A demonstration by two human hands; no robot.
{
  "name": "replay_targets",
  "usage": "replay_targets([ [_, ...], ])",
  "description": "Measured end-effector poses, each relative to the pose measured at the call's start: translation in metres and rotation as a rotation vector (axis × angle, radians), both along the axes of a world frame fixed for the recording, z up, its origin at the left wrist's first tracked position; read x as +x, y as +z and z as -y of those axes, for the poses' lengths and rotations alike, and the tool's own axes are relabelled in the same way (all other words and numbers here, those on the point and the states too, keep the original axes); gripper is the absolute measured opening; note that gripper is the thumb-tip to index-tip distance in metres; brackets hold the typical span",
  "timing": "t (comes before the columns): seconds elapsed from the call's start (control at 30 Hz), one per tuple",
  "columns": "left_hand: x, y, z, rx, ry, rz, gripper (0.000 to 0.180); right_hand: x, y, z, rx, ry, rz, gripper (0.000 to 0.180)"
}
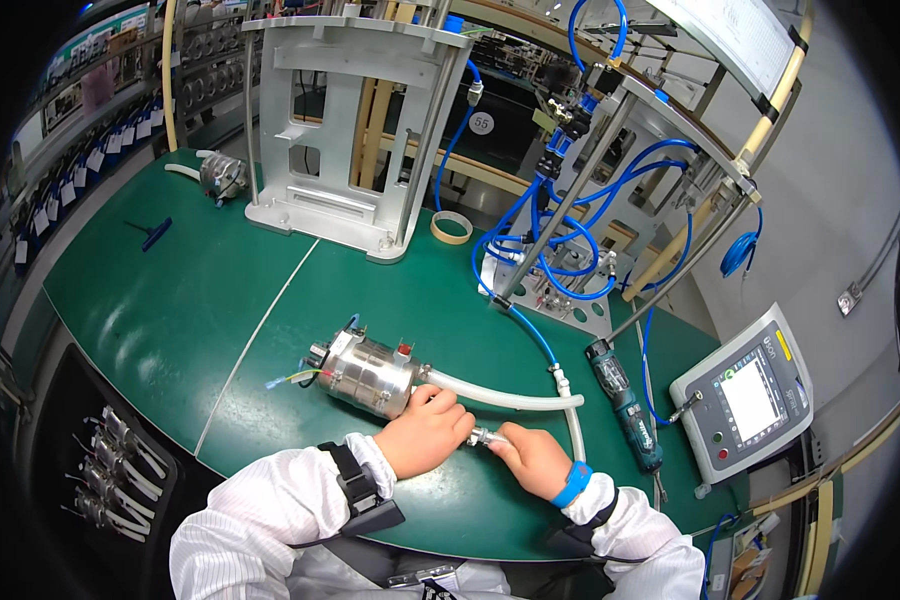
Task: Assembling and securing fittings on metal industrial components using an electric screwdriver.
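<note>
Nearest: both forearms in white sleeves come in from lower edge. L hand (pixel 427 431) curled over near end of a clear hose (pixel 500 399), fingers closed round it, knuckles touching the metal cylinder (pixel 367 374). R hand (pixel 535 460), blue wristband, fingers pinched tight on a small metal fitting (pixel 485 437) that sits between the two hands; tip of fitting points left toward L hand. How far it's seated in anything: can't tell.

Cylinder lies on its side on green bench mat (pixel 170 300), just beyond L hand; long axis runs lower right to upper left, hose end near hand, wired end pointing up-left. Hose leaves it rightward, then bends down by R hand.

Right of R hand: teal electric screwdriver (pixel 625 405) lying on mat, then grey touchscreen controller (pixel 745 405). Farther back: blue air tubing (pixel 570 240), tape roll (pixel 451 227), grey metal frame (pixel 345 130).
</note>
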State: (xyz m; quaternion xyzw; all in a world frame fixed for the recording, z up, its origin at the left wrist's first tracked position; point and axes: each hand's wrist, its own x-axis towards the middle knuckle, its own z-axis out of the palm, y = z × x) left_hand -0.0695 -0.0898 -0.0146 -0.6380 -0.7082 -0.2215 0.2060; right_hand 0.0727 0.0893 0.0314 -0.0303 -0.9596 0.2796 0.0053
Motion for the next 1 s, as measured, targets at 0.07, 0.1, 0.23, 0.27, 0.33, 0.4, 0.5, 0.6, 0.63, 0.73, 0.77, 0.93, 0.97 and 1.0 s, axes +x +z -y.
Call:
replay_targets([
  [0.07,0.001,-0.001,0.000,0.002,-0.001,0.010,0.011,0.005,-0.003,0.005,0.159,0.002,-0.094,0.030],
  [0.1,0.002,-0.001,0.000,0.002,-0.014,0.034,0.010,0.008,-0.004,0.008,0.314,0.004,-0.191,0.030],
  [0.23,-0.001,0.001,-0.001,-0.005,-0.014,0.012,0.012,0.008,-0.009,0.012,0.417,0.026,-0.337,0.031],
  [0.27,-0.001,0.000,-0.002,-0.003,-0.019,0.010,0.012,0.006,-0.010,0.012,0.416,0.016,-0.323,0.029],
  [0.33,-0.002,-0.002,-0.004,-0.022,-0.010,0.005,0.012,0.008,-0.015,0.010,0.419,-0.032,-0.195,0.027],
  [0.4,-0.002,0.001,-0.005,-0.011,-0.030,0.028,0.010,0.011,-0.008,0.007,0.451,-0.019,-0.252,0.028],
  [0.5,-0.004,-0.005,-0.001,-0.003,-0.023,0.064,0.008,0.020,0.020,-0.006,0.497,-0.071,-0.391,0.037],
  [0.6,-0.006,-0.002,0.003,-0.003,0.040,0.044,0.012,0.048,0.032,-0.066,0.572,-0.361,-0.528,0.032],
  [0.63,-0.005,-0.001,0.001,0.004,0.036,0.047,0.012,0.066,0.032,-0.094,0.586,-0.445,-0.511,0.031],
  [0.73,-0.004,0.002,-0.004,-0.034,0.019,0.047,0.018,0.122,0.025,-0.155,0.625,-0.661,-0.184,0.026],
  [0.77,-0.004,0.001,-0.004,-0.031,0.027,0.051,0.018,0.130,0.023,-0.160,0.594,-0.674,-0.199,0.028],
  [0.93,-0.004,0.003,0.003,-0.028,0.013,0.080,0.042,0.129,0.014,-0.147,0.750,-0.727,-0.197,0.028],
  [0.97,-0.002,0.005,0.004,-0.029,0.006,0.079,0.042,0.132,0.012,-0.151,0.751,-0.734,-0.195,0.028],
  [1.0,-0.001,0.008,0.003,-0.022,0.001,0.087,0.045,0.134,0.009,-0.160,0.736,-0.820,-0.070,0.030],
])
